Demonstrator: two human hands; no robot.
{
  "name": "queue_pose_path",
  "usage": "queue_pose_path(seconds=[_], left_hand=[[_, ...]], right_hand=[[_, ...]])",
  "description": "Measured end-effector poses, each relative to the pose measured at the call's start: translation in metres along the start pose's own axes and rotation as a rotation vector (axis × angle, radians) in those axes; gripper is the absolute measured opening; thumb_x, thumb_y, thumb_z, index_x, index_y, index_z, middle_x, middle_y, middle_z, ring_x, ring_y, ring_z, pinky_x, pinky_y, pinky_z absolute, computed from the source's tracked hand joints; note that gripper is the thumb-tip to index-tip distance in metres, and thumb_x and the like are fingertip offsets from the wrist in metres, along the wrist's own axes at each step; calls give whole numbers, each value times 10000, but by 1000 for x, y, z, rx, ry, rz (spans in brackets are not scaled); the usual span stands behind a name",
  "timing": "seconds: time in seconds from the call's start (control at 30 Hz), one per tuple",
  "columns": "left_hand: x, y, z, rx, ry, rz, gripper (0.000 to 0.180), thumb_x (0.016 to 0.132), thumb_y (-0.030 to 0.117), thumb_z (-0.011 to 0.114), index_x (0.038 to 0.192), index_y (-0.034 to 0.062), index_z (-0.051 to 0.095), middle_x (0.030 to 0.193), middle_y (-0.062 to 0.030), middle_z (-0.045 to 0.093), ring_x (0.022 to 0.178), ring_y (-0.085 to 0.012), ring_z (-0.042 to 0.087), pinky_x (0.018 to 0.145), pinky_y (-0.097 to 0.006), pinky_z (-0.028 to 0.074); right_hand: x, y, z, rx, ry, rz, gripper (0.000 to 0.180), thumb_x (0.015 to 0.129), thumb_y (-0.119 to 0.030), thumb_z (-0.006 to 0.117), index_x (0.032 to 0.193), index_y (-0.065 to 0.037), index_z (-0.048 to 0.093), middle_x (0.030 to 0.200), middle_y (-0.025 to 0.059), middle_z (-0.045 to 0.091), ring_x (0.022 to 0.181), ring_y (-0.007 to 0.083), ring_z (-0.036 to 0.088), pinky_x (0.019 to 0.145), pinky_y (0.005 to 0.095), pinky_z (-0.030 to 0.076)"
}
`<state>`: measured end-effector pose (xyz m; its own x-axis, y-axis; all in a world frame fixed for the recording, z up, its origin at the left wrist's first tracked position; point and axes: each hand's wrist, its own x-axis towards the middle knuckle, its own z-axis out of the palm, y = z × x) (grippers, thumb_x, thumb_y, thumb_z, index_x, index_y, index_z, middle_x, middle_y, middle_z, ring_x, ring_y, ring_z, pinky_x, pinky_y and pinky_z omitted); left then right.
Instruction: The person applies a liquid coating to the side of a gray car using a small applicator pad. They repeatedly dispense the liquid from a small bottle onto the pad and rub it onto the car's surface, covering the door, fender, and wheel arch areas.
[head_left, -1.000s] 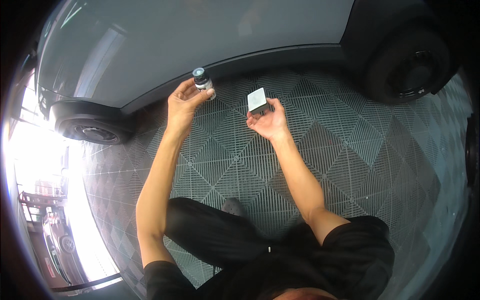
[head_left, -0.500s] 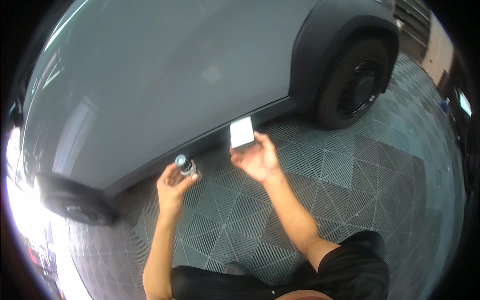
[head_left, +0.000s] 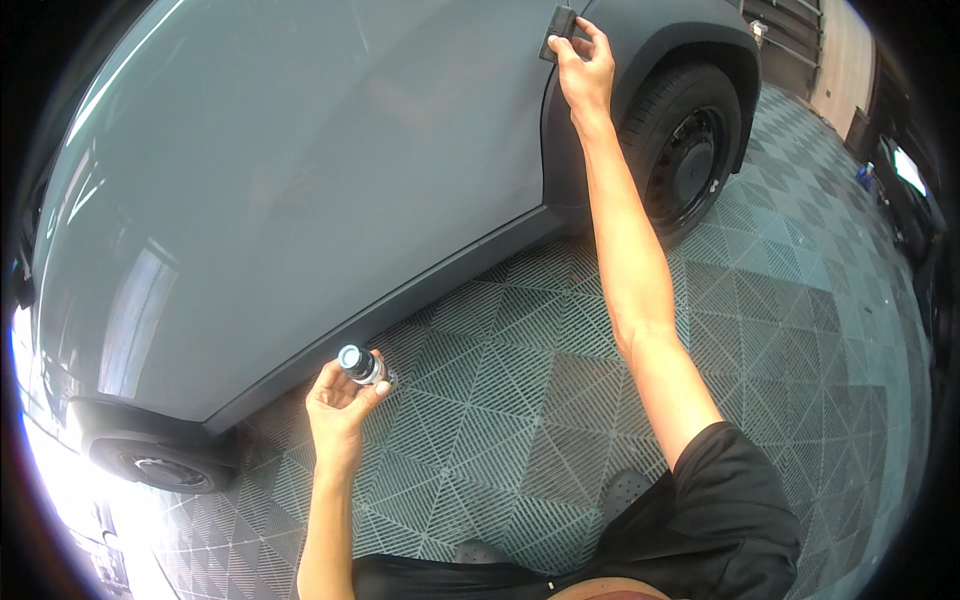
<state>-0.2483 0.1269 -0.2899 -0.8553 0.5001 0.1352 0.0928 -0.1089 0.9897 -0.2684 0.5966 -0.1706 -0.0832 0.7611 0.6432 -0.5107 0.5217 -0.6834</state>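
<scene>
In my left hand (head_left: 340, 408) is a small bottle (head_left: 362, 364) with a dark cap and a pale round top, tilted, its lower part mostly behind my fingers. My right arm stretches far forward. The fingers of my right hand (head_left: 588, 72) grip a dark rectangular applicator block (head_left: 558, 34) by its back. The block lies against the car's grey body panel (head_left: 330, 160), at the seam beside the dark wheel arch trim. Its working face is hidden against the panel.
A black wheel (head_left: 690, 160) stands right of my right forearm, and another wheel (head_left: 160, 460) is at the far left. Ribbed grey floor tiles (head_left: 470, 400) lie below. My feet show near the lower edge. A blue bottle (head_left: 866, 176) is at the far right.
My right hand has moved up and forward from below the sill to the panel, and the block has turned from its white face to its dark back. My left hand has dropped slightly.
</scene>
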Motion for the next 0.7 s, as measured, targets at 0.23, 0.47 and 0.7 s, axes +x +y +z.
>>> queue_pose_path(seconds=[0.23,0.47,0.7], left_hand=[[1,5,3,8,-2,19,453,765,-25,834,1175,4,644,1158,-128,719,1077,-179,677,988,-354,545],[-20,6,-30,-14,-38,90,502,731,-107,814,1187,-2,633,1187,-175,686,1086,-227,674,931,-376,595],[-50,-13,-71,-141,61,138,510,720,-90,827,1180,38,648,1164,-145,694,1129,-237,663,959,-358,562]], right_hand=[[-2,32,19,-577,161,-325,566,802,-189,736,1342,-104,586,1228,151,630,1107,322,600,965,443,495],[-36,34,40,-457,122,-322,551,793,-154,743,1320,-98,593,1222,140,603,1104,354,542,969,467,469],[-109,6,105,-369,101,-360,563,790,-128,752,1326,-91,584,1185,126,587,1072,338,521,956,472,453]])
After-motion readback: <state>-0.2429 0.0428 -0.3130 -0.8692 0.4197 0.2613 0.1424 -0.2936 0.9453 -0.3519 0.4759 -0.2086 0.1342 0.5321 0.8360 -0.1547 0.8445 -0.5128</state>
